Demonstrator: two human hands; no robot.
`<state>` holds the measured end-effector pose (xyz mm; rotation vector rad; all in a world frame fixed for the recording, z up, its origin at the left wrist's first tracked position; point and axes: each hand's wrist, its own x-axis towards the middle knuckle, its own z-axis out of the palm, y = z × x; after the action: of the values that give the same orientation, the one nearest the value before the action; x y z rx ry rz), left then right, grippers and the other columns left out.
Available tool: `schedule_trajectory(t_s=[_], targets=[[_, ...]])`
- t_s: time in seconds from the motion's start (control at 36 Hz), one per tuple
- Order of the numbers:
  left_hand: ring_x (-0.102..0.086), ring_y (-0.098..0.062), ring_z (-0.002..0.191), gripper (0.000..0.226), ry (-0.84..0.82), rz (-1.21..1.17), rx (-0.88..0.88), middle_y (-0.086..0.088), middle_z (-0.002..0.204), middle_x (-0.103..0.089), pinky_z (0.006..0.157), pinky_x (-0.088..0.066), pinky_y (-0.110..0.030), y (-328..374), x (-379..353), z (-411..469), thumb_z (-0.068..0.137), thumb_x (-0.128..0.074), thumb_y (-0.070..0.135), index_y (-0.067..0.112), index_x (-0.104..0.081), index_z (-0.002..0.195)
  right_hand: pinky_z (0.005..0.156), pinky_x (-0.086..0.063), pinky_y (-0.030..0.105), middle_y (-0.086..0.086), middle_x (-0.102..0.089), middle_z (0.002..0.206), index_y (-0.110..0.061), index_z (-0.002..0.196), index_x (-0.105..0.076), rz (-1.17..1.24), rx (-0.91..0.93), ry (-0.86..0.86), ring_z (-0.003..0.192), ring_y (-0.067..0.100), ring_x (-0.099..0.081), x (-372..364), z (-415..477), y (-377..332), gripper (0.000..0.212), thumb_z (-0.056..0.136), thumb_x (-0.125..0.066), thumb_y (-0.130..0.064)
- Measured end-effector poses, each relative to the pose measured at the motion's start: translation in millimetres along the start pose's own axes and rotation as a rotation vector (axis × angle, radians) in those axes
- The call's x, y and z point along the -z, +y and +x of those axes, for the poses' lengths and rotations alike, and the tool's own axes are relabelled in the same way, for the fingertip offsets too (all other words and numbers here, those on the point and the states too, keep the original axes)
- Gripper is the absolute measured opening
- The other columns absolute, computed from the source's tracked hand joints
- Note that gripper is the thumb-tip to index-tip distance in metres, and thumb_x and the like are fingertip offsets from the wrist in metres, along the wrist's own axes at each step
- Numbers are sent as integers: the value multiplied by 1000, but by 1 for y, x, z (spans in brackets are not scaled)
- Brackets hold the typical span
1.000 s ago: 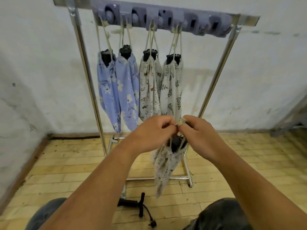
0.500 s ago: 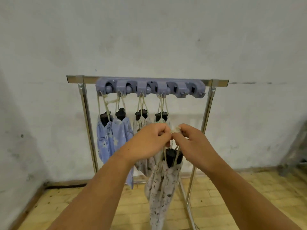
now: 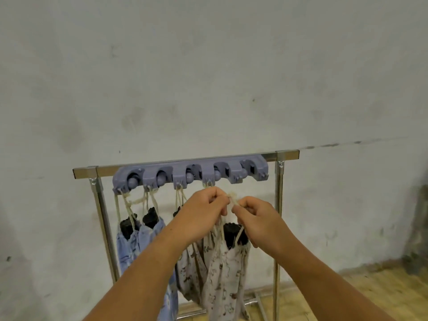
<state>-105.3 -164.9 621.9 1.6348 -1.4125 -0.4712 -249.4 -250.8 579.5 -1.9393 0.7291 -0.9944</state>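
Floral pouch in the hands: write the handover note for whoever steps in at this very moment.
Left hand: pinches the drawstring of the white floral pouch.
Right hand: pinches the same drawstring, just beside the other hand.
Where: the pouch dangles below both hands, in front of the rack, just under the purple hook holder.
Done: two blue pouches and hung floral pouches hang by cords from the holder's left hooks.
Left: probably loop the drawstring over a free hook near the holder's right end, then let go.
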Motion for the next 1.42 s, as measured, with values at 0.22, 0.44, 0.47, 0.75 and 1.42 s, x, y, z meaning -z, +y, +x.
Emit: schedule_trajectory(t_s=[0.22, 0.44, 0.47, 0.75, 1.42], targets=[[-53, 1, 60, 22, 56, 138, -55, 10, 78, -65, 62, -43, -18, -7, -9, 35, 105, -51, 43, 30, -64, 94, 74, -53, 21, -16, -72, 83, -38, 87, -70, -96, 80, 204, 86, -3, -65, 10, 30, 21, 17, 101, -62, -36], [-65, -16, 67, 21, 202, 55, -39, 7, 84, -71, 59, -50, -23, 0, -22, 70, 107, -50, 35, 28, -65, 94, 71, -45, 12, -19, -72, 85, -33, 99, -75, -7, 66, 334, 86, -8, -64, 6, 65, 26, 13, 101, -63, -37], [-65, -15, 67, 21, 210, 51, -38, 7, 84, -71, 58, -48, -22, 1, -24, 74, 107, -50, 35, 27, -65, 95, 71, -45, 10, -19, -72, 86, -33, 101, -75, 11, 56, 349, 85, -7, -65, 6, 69, 27, 13, 102, -63, -36], [-65, -6, 61, 19, 259, -1, 24, 4, 82, -74, 56, -55, -22, -9, -37, 95, 106, -50, 26, 19, -65, 99, 56, -40, 11, -9, -69, 83, -27, 99, -72, -26, -6, 342, 75, 8, -63, -3, 90, 41, 20, 107, -53, -29], [-73, -4, 73, 18, 50, 124, 79, 8, 101, -74, 78, -62, -36, -59, -34, 57, 104, -55, 34, 29, -67, 117, 96, -46, 26, -7, -66, 126, -24, 132, -66, -20, -163, 289, 118, 12, -59, -2, 50, 81, 30, 104, -59, -26]])
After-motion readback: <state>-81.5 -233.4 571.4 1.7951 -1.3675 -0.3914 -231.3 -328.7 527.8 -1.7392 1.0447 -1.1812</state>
